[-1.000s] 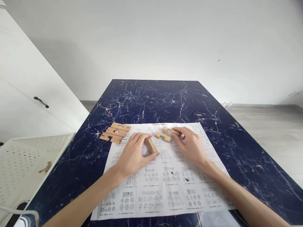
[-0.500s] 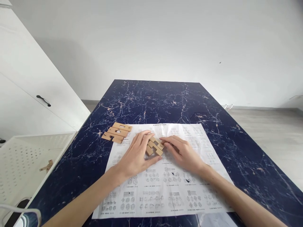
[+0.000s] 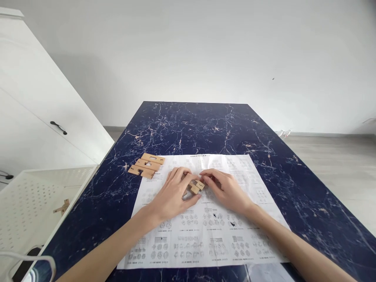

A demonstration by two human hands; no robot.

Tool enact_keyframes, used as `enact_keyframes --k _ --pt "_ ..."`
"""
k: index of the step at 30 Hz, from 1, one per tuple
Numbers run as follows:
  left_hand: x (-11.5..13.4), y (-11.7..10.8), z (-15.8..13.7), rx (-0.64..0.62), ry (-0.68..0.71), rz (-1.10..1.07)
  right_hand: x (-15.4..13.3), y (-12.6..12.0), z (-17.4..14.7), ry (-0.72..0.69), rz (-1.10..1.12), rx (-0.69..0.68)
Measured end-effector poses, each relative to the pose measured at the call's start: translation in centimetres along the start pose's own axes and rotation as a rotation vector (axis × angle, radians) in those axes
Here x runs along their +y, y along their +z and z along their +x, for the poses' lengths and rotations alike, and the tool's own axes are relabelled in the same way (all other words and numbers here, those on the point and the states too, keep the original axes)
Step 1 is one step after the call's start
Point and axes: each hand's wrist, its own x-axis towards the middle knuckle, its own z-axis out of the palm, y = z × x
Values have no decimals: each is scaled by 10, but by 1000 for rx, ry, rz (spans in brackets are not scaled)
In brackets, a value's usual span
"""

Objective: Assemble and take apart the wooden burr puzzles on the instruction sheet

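Notched wooden puzzle pieces (image 3: 197, 186), one marked with a number, sit together on the printed sheet (image 3: 214, 250) between my hands. My left hand (image 3: 174, 194) is closed round their left side, its fingers curled over the top and the thumb along the near edge, hiding part of them. From the right, my right hand (image 3: 230, 192) has bent fingers at the edge of the pieces, with the fingertips partly hidden. Off to the left, several flat wooden pieces with cut-outs and numbers (image 3: 149, 163) lie side by side, partly over the sheet's upper left corner.
The sheet with rows of diagrams lies on a dark blue marbled table (image 3: 188, 125). At the left, lower than the tabletop, a white perforated surface (image 3: 35, 196) carries a small wooden piece (image 3: 62, 206) and a white cable (image 3: 26, 256). A white cabinet (image 3: 32, 98) stands beyond.
My left fingers have moved over the pieces and cover more of their upper left part. My right hand has barely moved. The whole view has shifted slightly.
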Motion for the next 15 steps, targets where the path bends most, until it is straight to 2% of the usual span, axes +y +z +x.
enact_keyframes --k 7,11,15 --pt "6 12 1 131 -82 10 1 1 0 0 -5 -7" --pt "10 9 -9 114 -111 0 1 1 -1 -1 -17 -5" --pt "10 -2 -33 97 -139 7 1 1 -2 -9 -38 -21"
